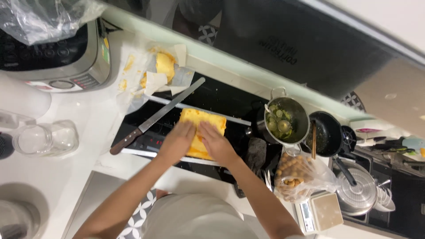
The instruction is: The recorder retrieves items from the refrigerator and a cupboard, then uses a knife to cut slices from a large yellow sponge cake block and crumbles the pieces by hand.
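Both hands flat, palms down, on yellow sponge cake slab (201,118); nothing clasped. Left hand (178,140) presses slab's left half, right hand (215,144) right half, thumbs nearly touching. Slab lies mid black cooktop (221,95). Long serrated knife (155,117) lies diagonal across cooktop's left edge, just beside slab. Cake trimmings on paper (161,71) near counter's back edge. Pot (285,120) at cooktop's right edge.
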